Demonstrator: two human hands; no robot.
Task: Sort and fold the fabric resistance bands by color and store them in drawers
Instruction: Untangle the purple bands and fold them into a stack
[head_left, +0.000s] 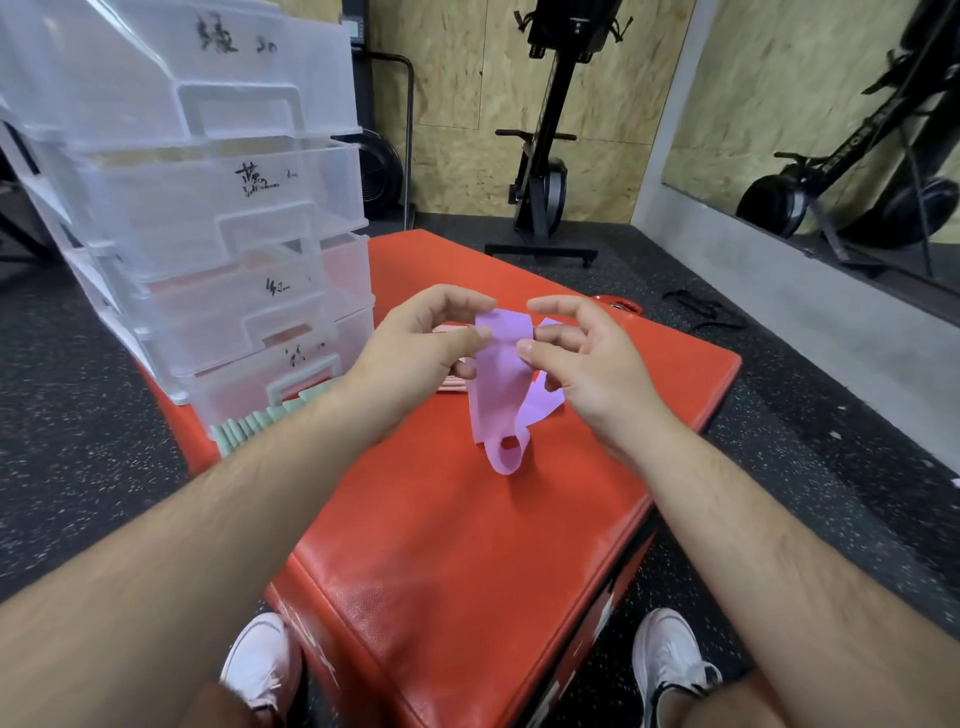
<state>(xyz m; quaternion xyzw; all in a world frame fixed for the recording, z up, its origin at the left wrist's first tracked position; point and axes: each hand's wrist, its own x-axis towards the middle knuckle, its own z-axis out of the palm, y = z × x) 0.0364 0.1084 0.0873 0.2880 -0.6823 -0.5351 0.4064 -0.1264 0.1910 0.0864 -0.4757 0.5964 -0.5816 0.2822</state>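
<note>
Purple band (498, 384): held over the red padded box (467, 545), top edge pinched by left hand (415, 353) and right hand (587, 364), remaining fingers loosely curled. Folding: align edges squarely, keep tension even. Adjacent: green bands (260, 421), clear drawers (208, 208).

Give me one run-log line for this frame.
step: folding | left grip: pinches purple band | right grip: holds same band | band: hangs over red pad | stored: not yet
</note>
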